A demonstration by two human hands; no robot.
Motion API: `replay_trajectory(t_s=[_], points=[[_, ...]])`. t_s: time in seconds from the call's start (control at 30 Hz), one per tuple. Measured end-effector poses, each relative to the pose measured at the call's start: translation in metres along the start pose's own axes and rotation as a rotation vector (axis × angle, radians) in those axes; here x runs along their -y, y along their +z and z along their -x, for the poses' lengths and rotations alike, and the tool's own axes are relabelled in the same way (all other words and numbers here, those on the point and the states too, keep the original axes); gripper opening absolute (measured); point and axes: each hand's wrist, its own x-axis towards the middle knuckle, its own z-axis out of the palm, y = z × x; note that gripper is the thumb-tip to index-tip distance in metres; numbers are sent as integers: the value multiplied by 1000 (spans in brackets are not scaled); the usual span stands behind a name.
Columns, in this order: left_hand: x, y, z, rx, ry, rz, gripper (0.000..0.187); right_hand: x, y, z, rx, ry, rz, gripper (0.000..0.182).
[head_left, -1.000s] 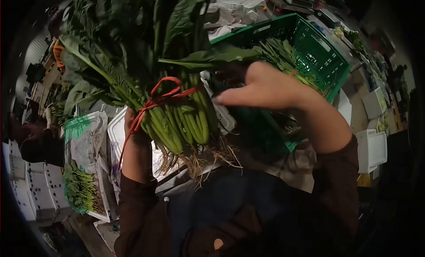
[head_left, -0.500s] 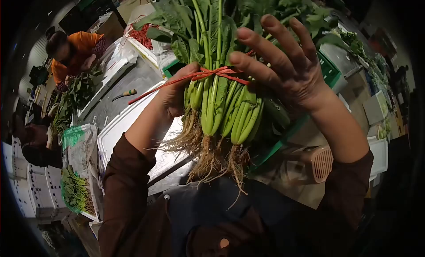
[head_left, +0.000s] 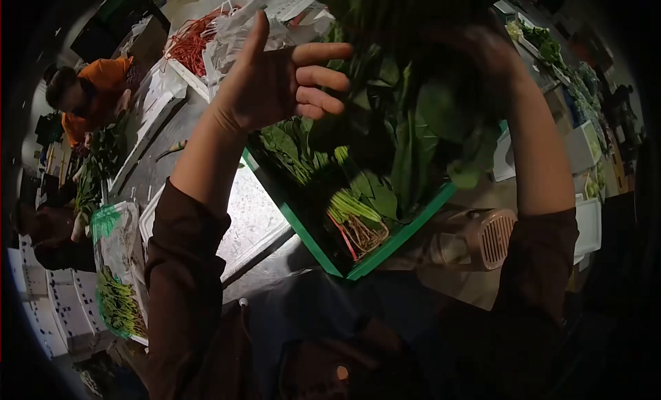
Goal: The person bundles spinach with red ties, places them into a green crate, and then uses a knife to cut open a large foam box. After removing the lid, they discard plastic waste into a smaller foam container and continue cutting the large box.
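The left hand [head_left: 275,80] is raised and empty, thumb up and fingers loosely curled, holding nothing. The right hand [head_left: 475,52] is up at the top of the view, dark and partly lost among large leaves; it seems to be in the foliage of a spinach bunch [head_left: 420,118], but whether it grips the bunch I cannot tell. Below both hands sits a green crate [head_left: 385,252], tilted in the view, its near corner close to the body. Inside it, under the left hand, lie tied spinach bundles [head_left: 354,214] with pale stems and tangled roots pointing toward the near rim; a red tie [head_left: 342,236] crosses one. Just left of the crate, under the left forearm, lies a white foam tray [head_left: 251,217]. Beyond the left hand is a box of red ties [head_left: 193,38]. Far left, a person in an orange top [head_left: 103,80] bends over greens.
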Motion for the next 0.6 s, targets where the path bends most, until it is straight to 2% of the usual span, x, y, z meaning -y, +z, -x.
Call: replay_trajectory(t_s=[0.07, 0.1, 0.17, 0.2, 0.23, 0.27, 0.3, 0.33, 0.4, 0.43, 0.5, 0.53, 0.57, 0.6], points=[[12, 1, 7, -337, -12, -175, 90, 7, -1, 0, -305, -145, 686, 51], [23, 4, 12, -459, -6, -290, 86, 14, 0, 0, -294, -145, 694, 51], [42, 9, 27, -676, -114, -662, 75, 26, -4, 0, -357, -218, 940, 39], [63, 2, 34, -754, -46, -905, 60, 34, -19, -7, -331, -142, 904, 35], [70, 12, 39, -777, -130, -1116, 55, 42, -27, -15, -325, -135, 912, 35], [75, 22, 43, -792, -216, -1328, 50, 53, -32, -23, -270, -128, 1145, 38], [86, 20, 47, -800, -189, -1430, 44, 61, -37, -32, -206, -121, 1379, 41], [89, 22, 49, -810, -180, -1422, 44, 61, -47, -43, -198, -122, 1390, 41], [93, 24, 50, -757, -235, -1650, 39, 47, -65, -66, -222, -234, 1792, 60], [98, 21, 51, -806, -105, -1622, 36, 40, -55, -68, -218, -103, 1908, 66], [99, 19, 51, -831, -109, -1586, 36, 24, -33, -69, -216, 82, 2091, 69], [99, 18, 52, -836, -131, -1553, 36, 3, -66, -90, -340, -55, 2170, 69], [99, 19, 52, -848, -124, -1547, 36, 2, -59, -96, -332, -62, 2180, 69], [99, 19, 52, -826, -137, -1604, 36, -2, -51, -103, -277, 140, 2100, 65]])
